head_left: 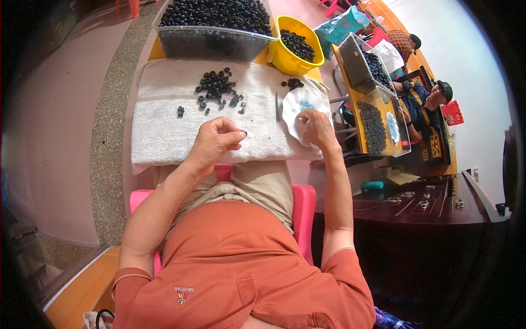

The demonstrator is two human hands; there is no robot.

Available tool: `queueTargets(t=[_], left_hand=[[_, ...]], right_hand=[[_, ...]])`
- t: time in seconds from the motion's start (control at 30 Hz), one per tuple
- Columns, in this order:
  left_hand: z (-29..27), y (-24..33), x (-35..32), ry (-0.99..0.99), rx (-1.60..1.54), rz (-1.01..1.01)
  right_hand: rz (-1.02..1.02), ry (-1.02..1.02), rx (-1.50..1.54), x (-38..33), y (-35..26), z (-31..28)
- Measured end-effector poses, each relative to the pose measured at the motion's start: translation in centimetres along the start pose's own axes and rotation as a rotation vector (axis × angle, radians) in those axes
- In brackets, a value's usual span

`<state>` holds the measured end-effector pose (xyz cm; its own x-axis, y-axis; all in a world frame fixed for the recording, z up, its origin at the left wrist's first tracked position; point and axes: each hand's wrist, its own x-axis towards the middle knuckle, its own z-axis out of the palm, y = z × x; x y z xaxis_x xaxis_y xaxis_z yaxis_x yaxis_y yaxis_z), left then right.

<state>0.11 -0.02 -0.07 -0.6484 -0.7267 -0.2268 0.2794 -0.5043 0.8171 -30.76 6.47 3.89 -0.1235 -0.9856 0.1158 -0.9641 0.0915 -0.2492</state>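
Note:
My left hand [215, 143] is closed over the near part of the white towel [164, 140], thumb and fingertips pinching a small black part [244, 133]. To the right, my right hand [319, 129] reaches onto a white scalloped dish [293, 130], its fingers drawn together beside small pale-blue pieces [306, 104]. Whether a piece is between those fingers is hidden. A dark slender tool like tweezers [277, 107] lies left of the dish. Farther off on the towel is a loose pile of black ring-like parts [216, 83], with a few strays nearer me.
Behind the towel stand a clear bin [213, 41] full of black parts and a yellow bucket [285, 61] holding more. A small black cluster [293, 83] sits before the bucket. At right, clear boxes [404, 140] stand on another table, with people working beyond.

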Motion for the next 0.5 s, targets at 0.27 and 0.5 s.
queueTargets(t=[0.27,0.5], left_hand=[[0.1,0.1,0.0,0.004,0.011,-0.003],[-0.1,0.1,-0.1,0.013,0.009,0.001]], right_hand=[[-0.055,0.074,0.029,-0.6,0.7,0.5],[0.126,0.141,0.192,-1.0,-0.6,-0.2]])
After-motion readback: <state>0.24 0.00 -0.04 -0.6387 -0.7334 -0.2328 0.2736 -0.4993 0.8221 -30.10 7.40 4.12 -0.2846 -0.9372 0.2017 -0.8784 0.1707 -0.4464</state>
